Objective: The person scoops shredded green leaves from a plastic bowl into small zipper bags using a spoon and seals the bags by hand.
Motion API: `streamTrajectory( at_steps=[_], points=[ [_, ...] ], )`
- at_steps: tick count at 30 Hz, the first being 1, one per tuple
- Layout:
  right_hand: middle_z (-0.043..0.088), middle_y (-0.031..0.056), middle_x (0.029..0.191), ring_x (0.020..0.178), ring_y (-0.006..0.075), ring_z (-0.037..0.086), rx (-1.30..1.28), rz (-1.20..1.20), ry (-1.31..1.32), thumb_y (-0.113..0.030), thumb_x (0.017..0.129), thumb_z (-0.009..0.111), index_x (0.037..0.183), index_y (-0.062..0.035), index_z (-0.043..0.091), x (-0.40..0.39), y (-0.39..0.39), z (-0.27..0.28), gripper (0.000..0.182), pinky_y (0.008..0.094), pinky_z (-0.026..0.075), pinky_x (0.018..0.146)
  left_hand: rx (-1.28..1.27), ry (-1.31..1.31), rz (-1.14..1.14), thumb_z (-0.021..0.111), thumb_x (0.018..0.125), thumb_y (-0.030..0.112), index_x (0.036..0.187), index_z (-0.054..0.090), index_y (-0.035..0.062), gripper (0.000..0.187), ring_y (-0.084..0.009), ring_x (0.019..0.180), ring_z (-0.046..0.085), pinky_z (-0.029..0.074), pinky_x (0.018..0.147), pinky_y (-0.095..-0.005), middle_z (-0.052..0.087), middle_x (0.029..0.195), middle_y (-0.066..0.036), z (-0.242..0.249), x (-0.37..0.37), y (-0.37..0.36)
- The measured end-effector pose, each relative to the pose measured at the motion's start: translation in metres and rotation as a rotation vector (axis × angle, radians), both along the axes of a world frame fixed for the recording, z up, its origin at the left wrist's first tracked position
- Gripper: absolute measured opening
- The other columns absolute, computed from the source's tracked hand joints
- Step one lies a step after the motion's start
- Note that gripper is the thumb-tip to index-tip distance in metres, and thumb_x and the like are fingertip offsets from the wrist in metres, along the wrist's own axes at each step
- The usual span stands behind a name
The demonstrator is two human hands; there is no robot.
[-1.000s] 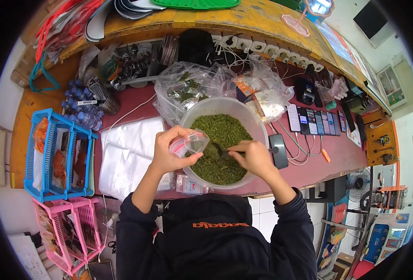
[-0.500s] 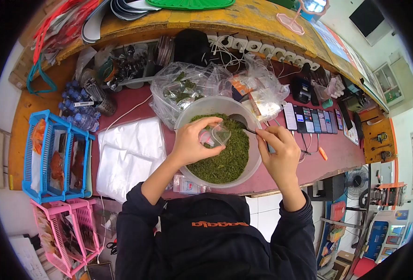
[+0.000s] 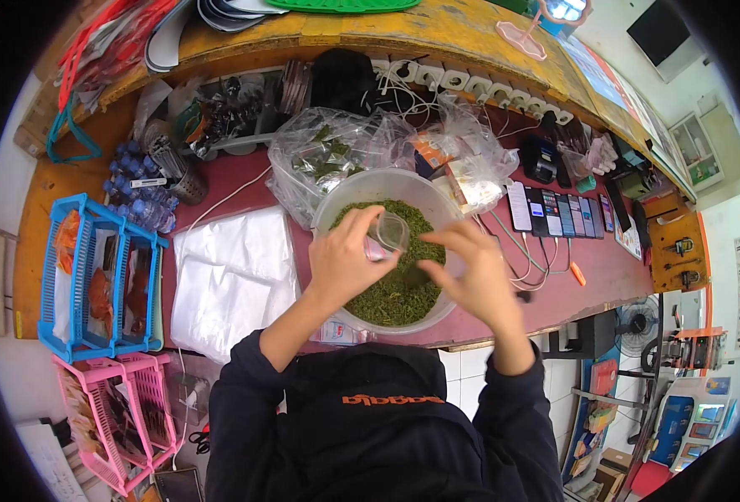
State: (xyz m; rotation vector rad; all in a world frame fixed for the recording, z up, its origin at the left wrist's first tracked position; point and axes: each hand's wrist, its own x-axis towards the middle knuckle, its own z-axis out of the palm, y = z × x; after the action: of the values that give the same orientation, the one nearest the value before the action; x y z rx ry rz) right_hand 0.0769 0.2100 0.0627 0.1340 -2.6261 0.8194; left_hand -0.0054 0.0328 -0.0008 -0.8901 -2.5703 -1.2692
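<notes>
My left hand [image 3: 349,251] grips a small clear plastic bag [image 3: 389,232], its mouth held round and open over the bucket. A large whitish plastic bucket [image 3: 328,205] stands in front of me, with chopped dried green leaves [image 3: 387,301] inside. Over its right side is my right hand [image 3: 474,280], smeared by motion, its fingers curled around a spoon [image 3: 423,274]. The dark spoon bowl dips low against the leaves, below the small bag; most of the handle is hidden by the hand.
Behind the bucket lie a clear bag of leaf packets [image 3: 328,159] and another plastic bag [image 3: 470,159]. Flat clear bags [image 3: 232,280] lie left, beside a blue basket [image 3: 73,284]. Several phones [image 3: 550,213] with charging cables lie right. A wooden shelf [image 3: 345,38] runs along the back.
My right hand has moved left and down over the bucket, bringing the spoon from the rim into the leaves. The small bag in my left hand has shifted slightly.
</notes>
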Motion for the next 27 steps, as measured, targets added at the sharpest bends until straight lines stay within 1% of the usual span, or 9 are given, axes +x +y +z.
streamTrajectory(
  at_steps=[4, 5, 6, 8, 9, 10, 12, 17, 27],
  points=[
    [0.064, 0.0048, 0.092, 0.082, 0.0275, 0.064, 0.009, 0.166, 0.057, -0.010, 0.075, 0.073, 0.083, -0.0084, 0.069, -0.024, -0.002, -0.039, 0.009, 0.0379, 0.049, 0.070, -0.026, 0.062, -0.006, 0.087, 0.054, 0.031, 0.130, 0.053, 0.0148, 0.085, -0.0261, 0.091, 0.066, 0.053, 0.074, -0.0344, 0.065, 0.097, -0.005, 0.016, 0.003, -0.008],
    [0.065, 0.0059, 0.091, 0.081, 0.0277, 0.064, -0.031, 0.216, 0.055, -0.008, 0.075, 0.073, 0.083, -0.0073, 0.068, -0.025, 0.000, -0.040, 0.009, 0.0384, 0.050, 0.069, 0.041, 0.053, -0.050, 0.085, 0.064, 0.026, 0.124, 0.060, 0.0106, 0.066, -0.0232, 0.091, 0.066, 0.052, 0.076, -0.0324, 0.066, 0.097, -0.007, 0.020, -0.005, -0.015],
    [0.065, 0.0059, 0.091, 0.081, 0.0277, 0.064, -0.038, 0.220, 0.053, -0.008, 0.075, 0.073, 0.083, -0.0073, 0.068, -0.024, 0.001, -0.040, 0.009, 0.0384, 0.050, 0.069, 0.035, 0.050, -0.045, 0.085, 0.064, 0.026, 0.124, 0.060, 0.0106, 0.066, -0.0232, 0.091, 0.066, 0.052, 0.076, -0.0324, 0.066, 0.097, -0.007, 0.011, -0.017, -0.024],
    [0.066, 0.0082, 0.085, 0.078, 0.0282, 0.065, -0.111, 0.324, -0.067, -0.003, 0.074, 0.073, 0.084, -0.0074, 0.070, -0.021, 0.005, -0.029, 0.012, 0.0371, 0.051, 0.066, 0.297, -0.364, -0.532, 0.077, 0.076, 0.015, 0.105, 0.071, 0.0075, 0.030, -0.0187, 0.084, 0.066, 0.051, 0.073, -0.0299, 0.068, 0.094, -0.007, -0.011, -0.040, -0.032],
    [0.067, 0.0064, 0.078, 0.072, 0.0205, 0.066, -0.216, 0.278, -0.027, -0.001, 0.075, 0.074, 0.085, -0.0056, 0.071, -0.020, 0.001, -0.024, 0.011, 0.0307, 0.050, 0.065, 0.351, -0.437, -0.516, 0.070, 0.084, 0.006, 0.090, 0.074, 0.0028, 0.009, -0.0131, 0.083, 0.064, 0.049, 0.073, -0.0263, 0.070, 0.088, -0.007, -0.003, -0.038, -0.032],
    [0.067, 0.0064, 0.078, 0.072, 0.0205, 0.066, -0.212, 0.277, -0.026, -0.001, 0.075, 0.074, 0.085, -0.0056, 0.071, -0.018, 0.001, -0.022, 0.011, 0.0307, 0.050, 0.065, 0.354, -0.435, -0.519, 0.070, 0.084, 0.006, 0.090, 0.074, 0.0028, 0.009, -0.0131, 0.083, 0.064, 0.049, 0.073, -0.0263, 0.070, 0.088, -0.007, -0.002, -0.036, -0.030],
    [0.068, 0.0039, 0.079, 0.072, 0.0116, 0.064, -0.743, 0.034, -0.228, -0.002, 0.080, 0.072, 0.088, -0.0015, 0.071, -0.013, -0.001, -0.023, 0.008, 0.0256, 0.049, 0.065, 0.488, -0.634, -0.429, 0.069, 0.085, 0.006, 0.093, 0.073, -0.0005, 0.011, -0.0099, 0.079, 0.063, 0.049, 0.072, -0.0242, 0.070, 0.086, -0.006, -0.002, -0.030, -0.030],
    [0.067, 0.0021, 0.077, 0.069, 0.0074, 0.059, -0.963, 0.093, -0.298, -0.005, 0.084, 0.070, 0.086, 0.0014, 0.067, -0.006, 0.000, -0.035, 0.007, 0.0223, 0.049, 0.067, 0.580, -0.623, -0.311, 0.068, 0.086, 0.006, 0.092, 0.072, -0.0015, 0.011, -0.0081, 0.075, 0.063, 0.049, 0.070, -0.0225, 0.071, 0.083, -0.006, 0.002, -0.015, -0.025],
    [0.067, 0.0094, 0.071, 0.064, 0.0154, 0.064, -0.534, 0.096, 0.021, -0.002, 0.077, 0.071, 0.075, 0.0008, 0.066, 0.005, -0.029, -0.020, 0.007, 0.0268, 0.047, 0.060, 0.558, -0.367, -0.358, 0.068, 0.083, 0.003, 0.083, 0.070, -0.0027, 0.006, -0.0105, 0.070, 0.061, 0.048, 0.065, -0.0251, 0.068, 0.079, -0.008, 0.021, 0.007, -0.022]
  ],
)
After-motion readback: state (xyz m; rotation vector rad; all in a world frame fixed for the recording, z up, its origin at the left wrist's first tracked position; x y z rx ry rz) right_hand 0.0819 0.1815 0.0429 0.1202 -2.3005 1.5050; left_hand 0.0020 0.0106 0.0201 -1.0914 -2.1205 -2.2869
